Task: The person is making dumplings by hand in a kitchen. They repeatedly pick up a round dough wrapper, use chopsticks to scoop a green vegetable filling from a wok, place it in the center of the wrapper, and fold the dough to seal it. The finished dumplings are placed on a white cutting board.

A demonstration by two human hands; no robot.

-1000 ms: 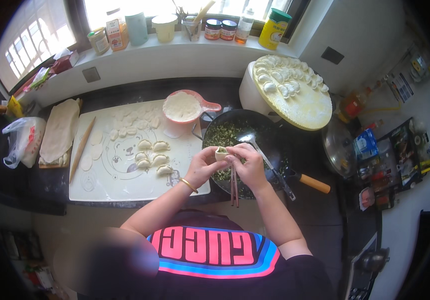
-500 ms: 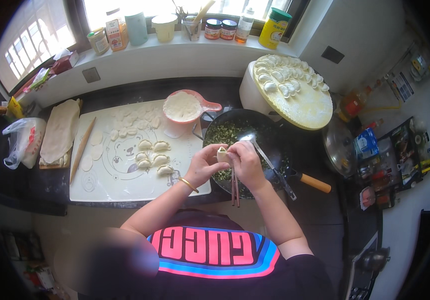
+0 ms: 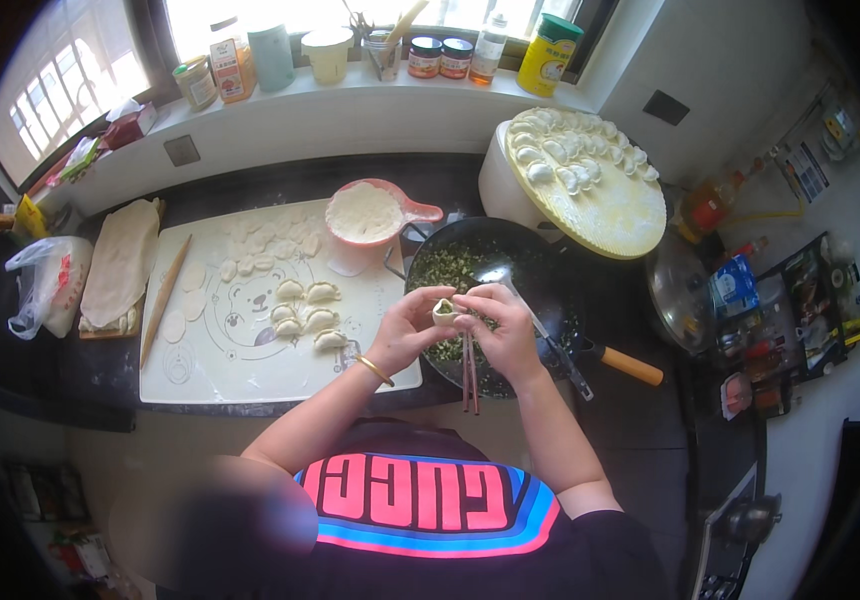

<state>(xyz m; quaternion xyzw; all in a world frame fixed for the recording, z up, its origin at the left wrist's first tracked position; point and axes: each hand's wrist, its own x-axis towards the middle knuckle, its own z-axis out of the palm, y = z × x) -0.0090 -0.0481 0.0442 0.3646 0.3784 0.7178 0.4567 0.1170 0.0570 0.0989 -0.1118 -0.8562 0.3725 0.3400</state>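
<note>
Over the near left part of a dark pan [image 3: 550,270], both hands pinch one half-folded dumpling [image 3: 443,312] with green filling showing in its opening. My left hand [image 3: 405,330] has its fingers curled around the left side. My right hand [image 3: 502,332] presses the wrapper's edge from the right. A pair of chopsticks [image 3: 470,378] hangs below the right hand's fingers; their upper ends are hidden, so I cannot tell what grips them. Chopped green filling [image 3: 440,265] lies in the pan, with a metal spoon [image 3: 562,365] leaning over its rim.
Left of the pan, a white mat [image 3: 250,385] carries folded dumplings [image 3: 323,320], round wrappers [image 3: 250,265] and a rolling pin [image 3: 165,300]. Behind stands a pink bowl [image 3: 415,212] of flour. A round tray [image 3: 620,220] of dumplings sits back right. The pan's wooden handle [image 3: 630,366] points right.
The dumpling has turned so that its opening and filling show more. My right hand's fingers have shifted slightly along its edge; the left hand has barely moved.
</note>
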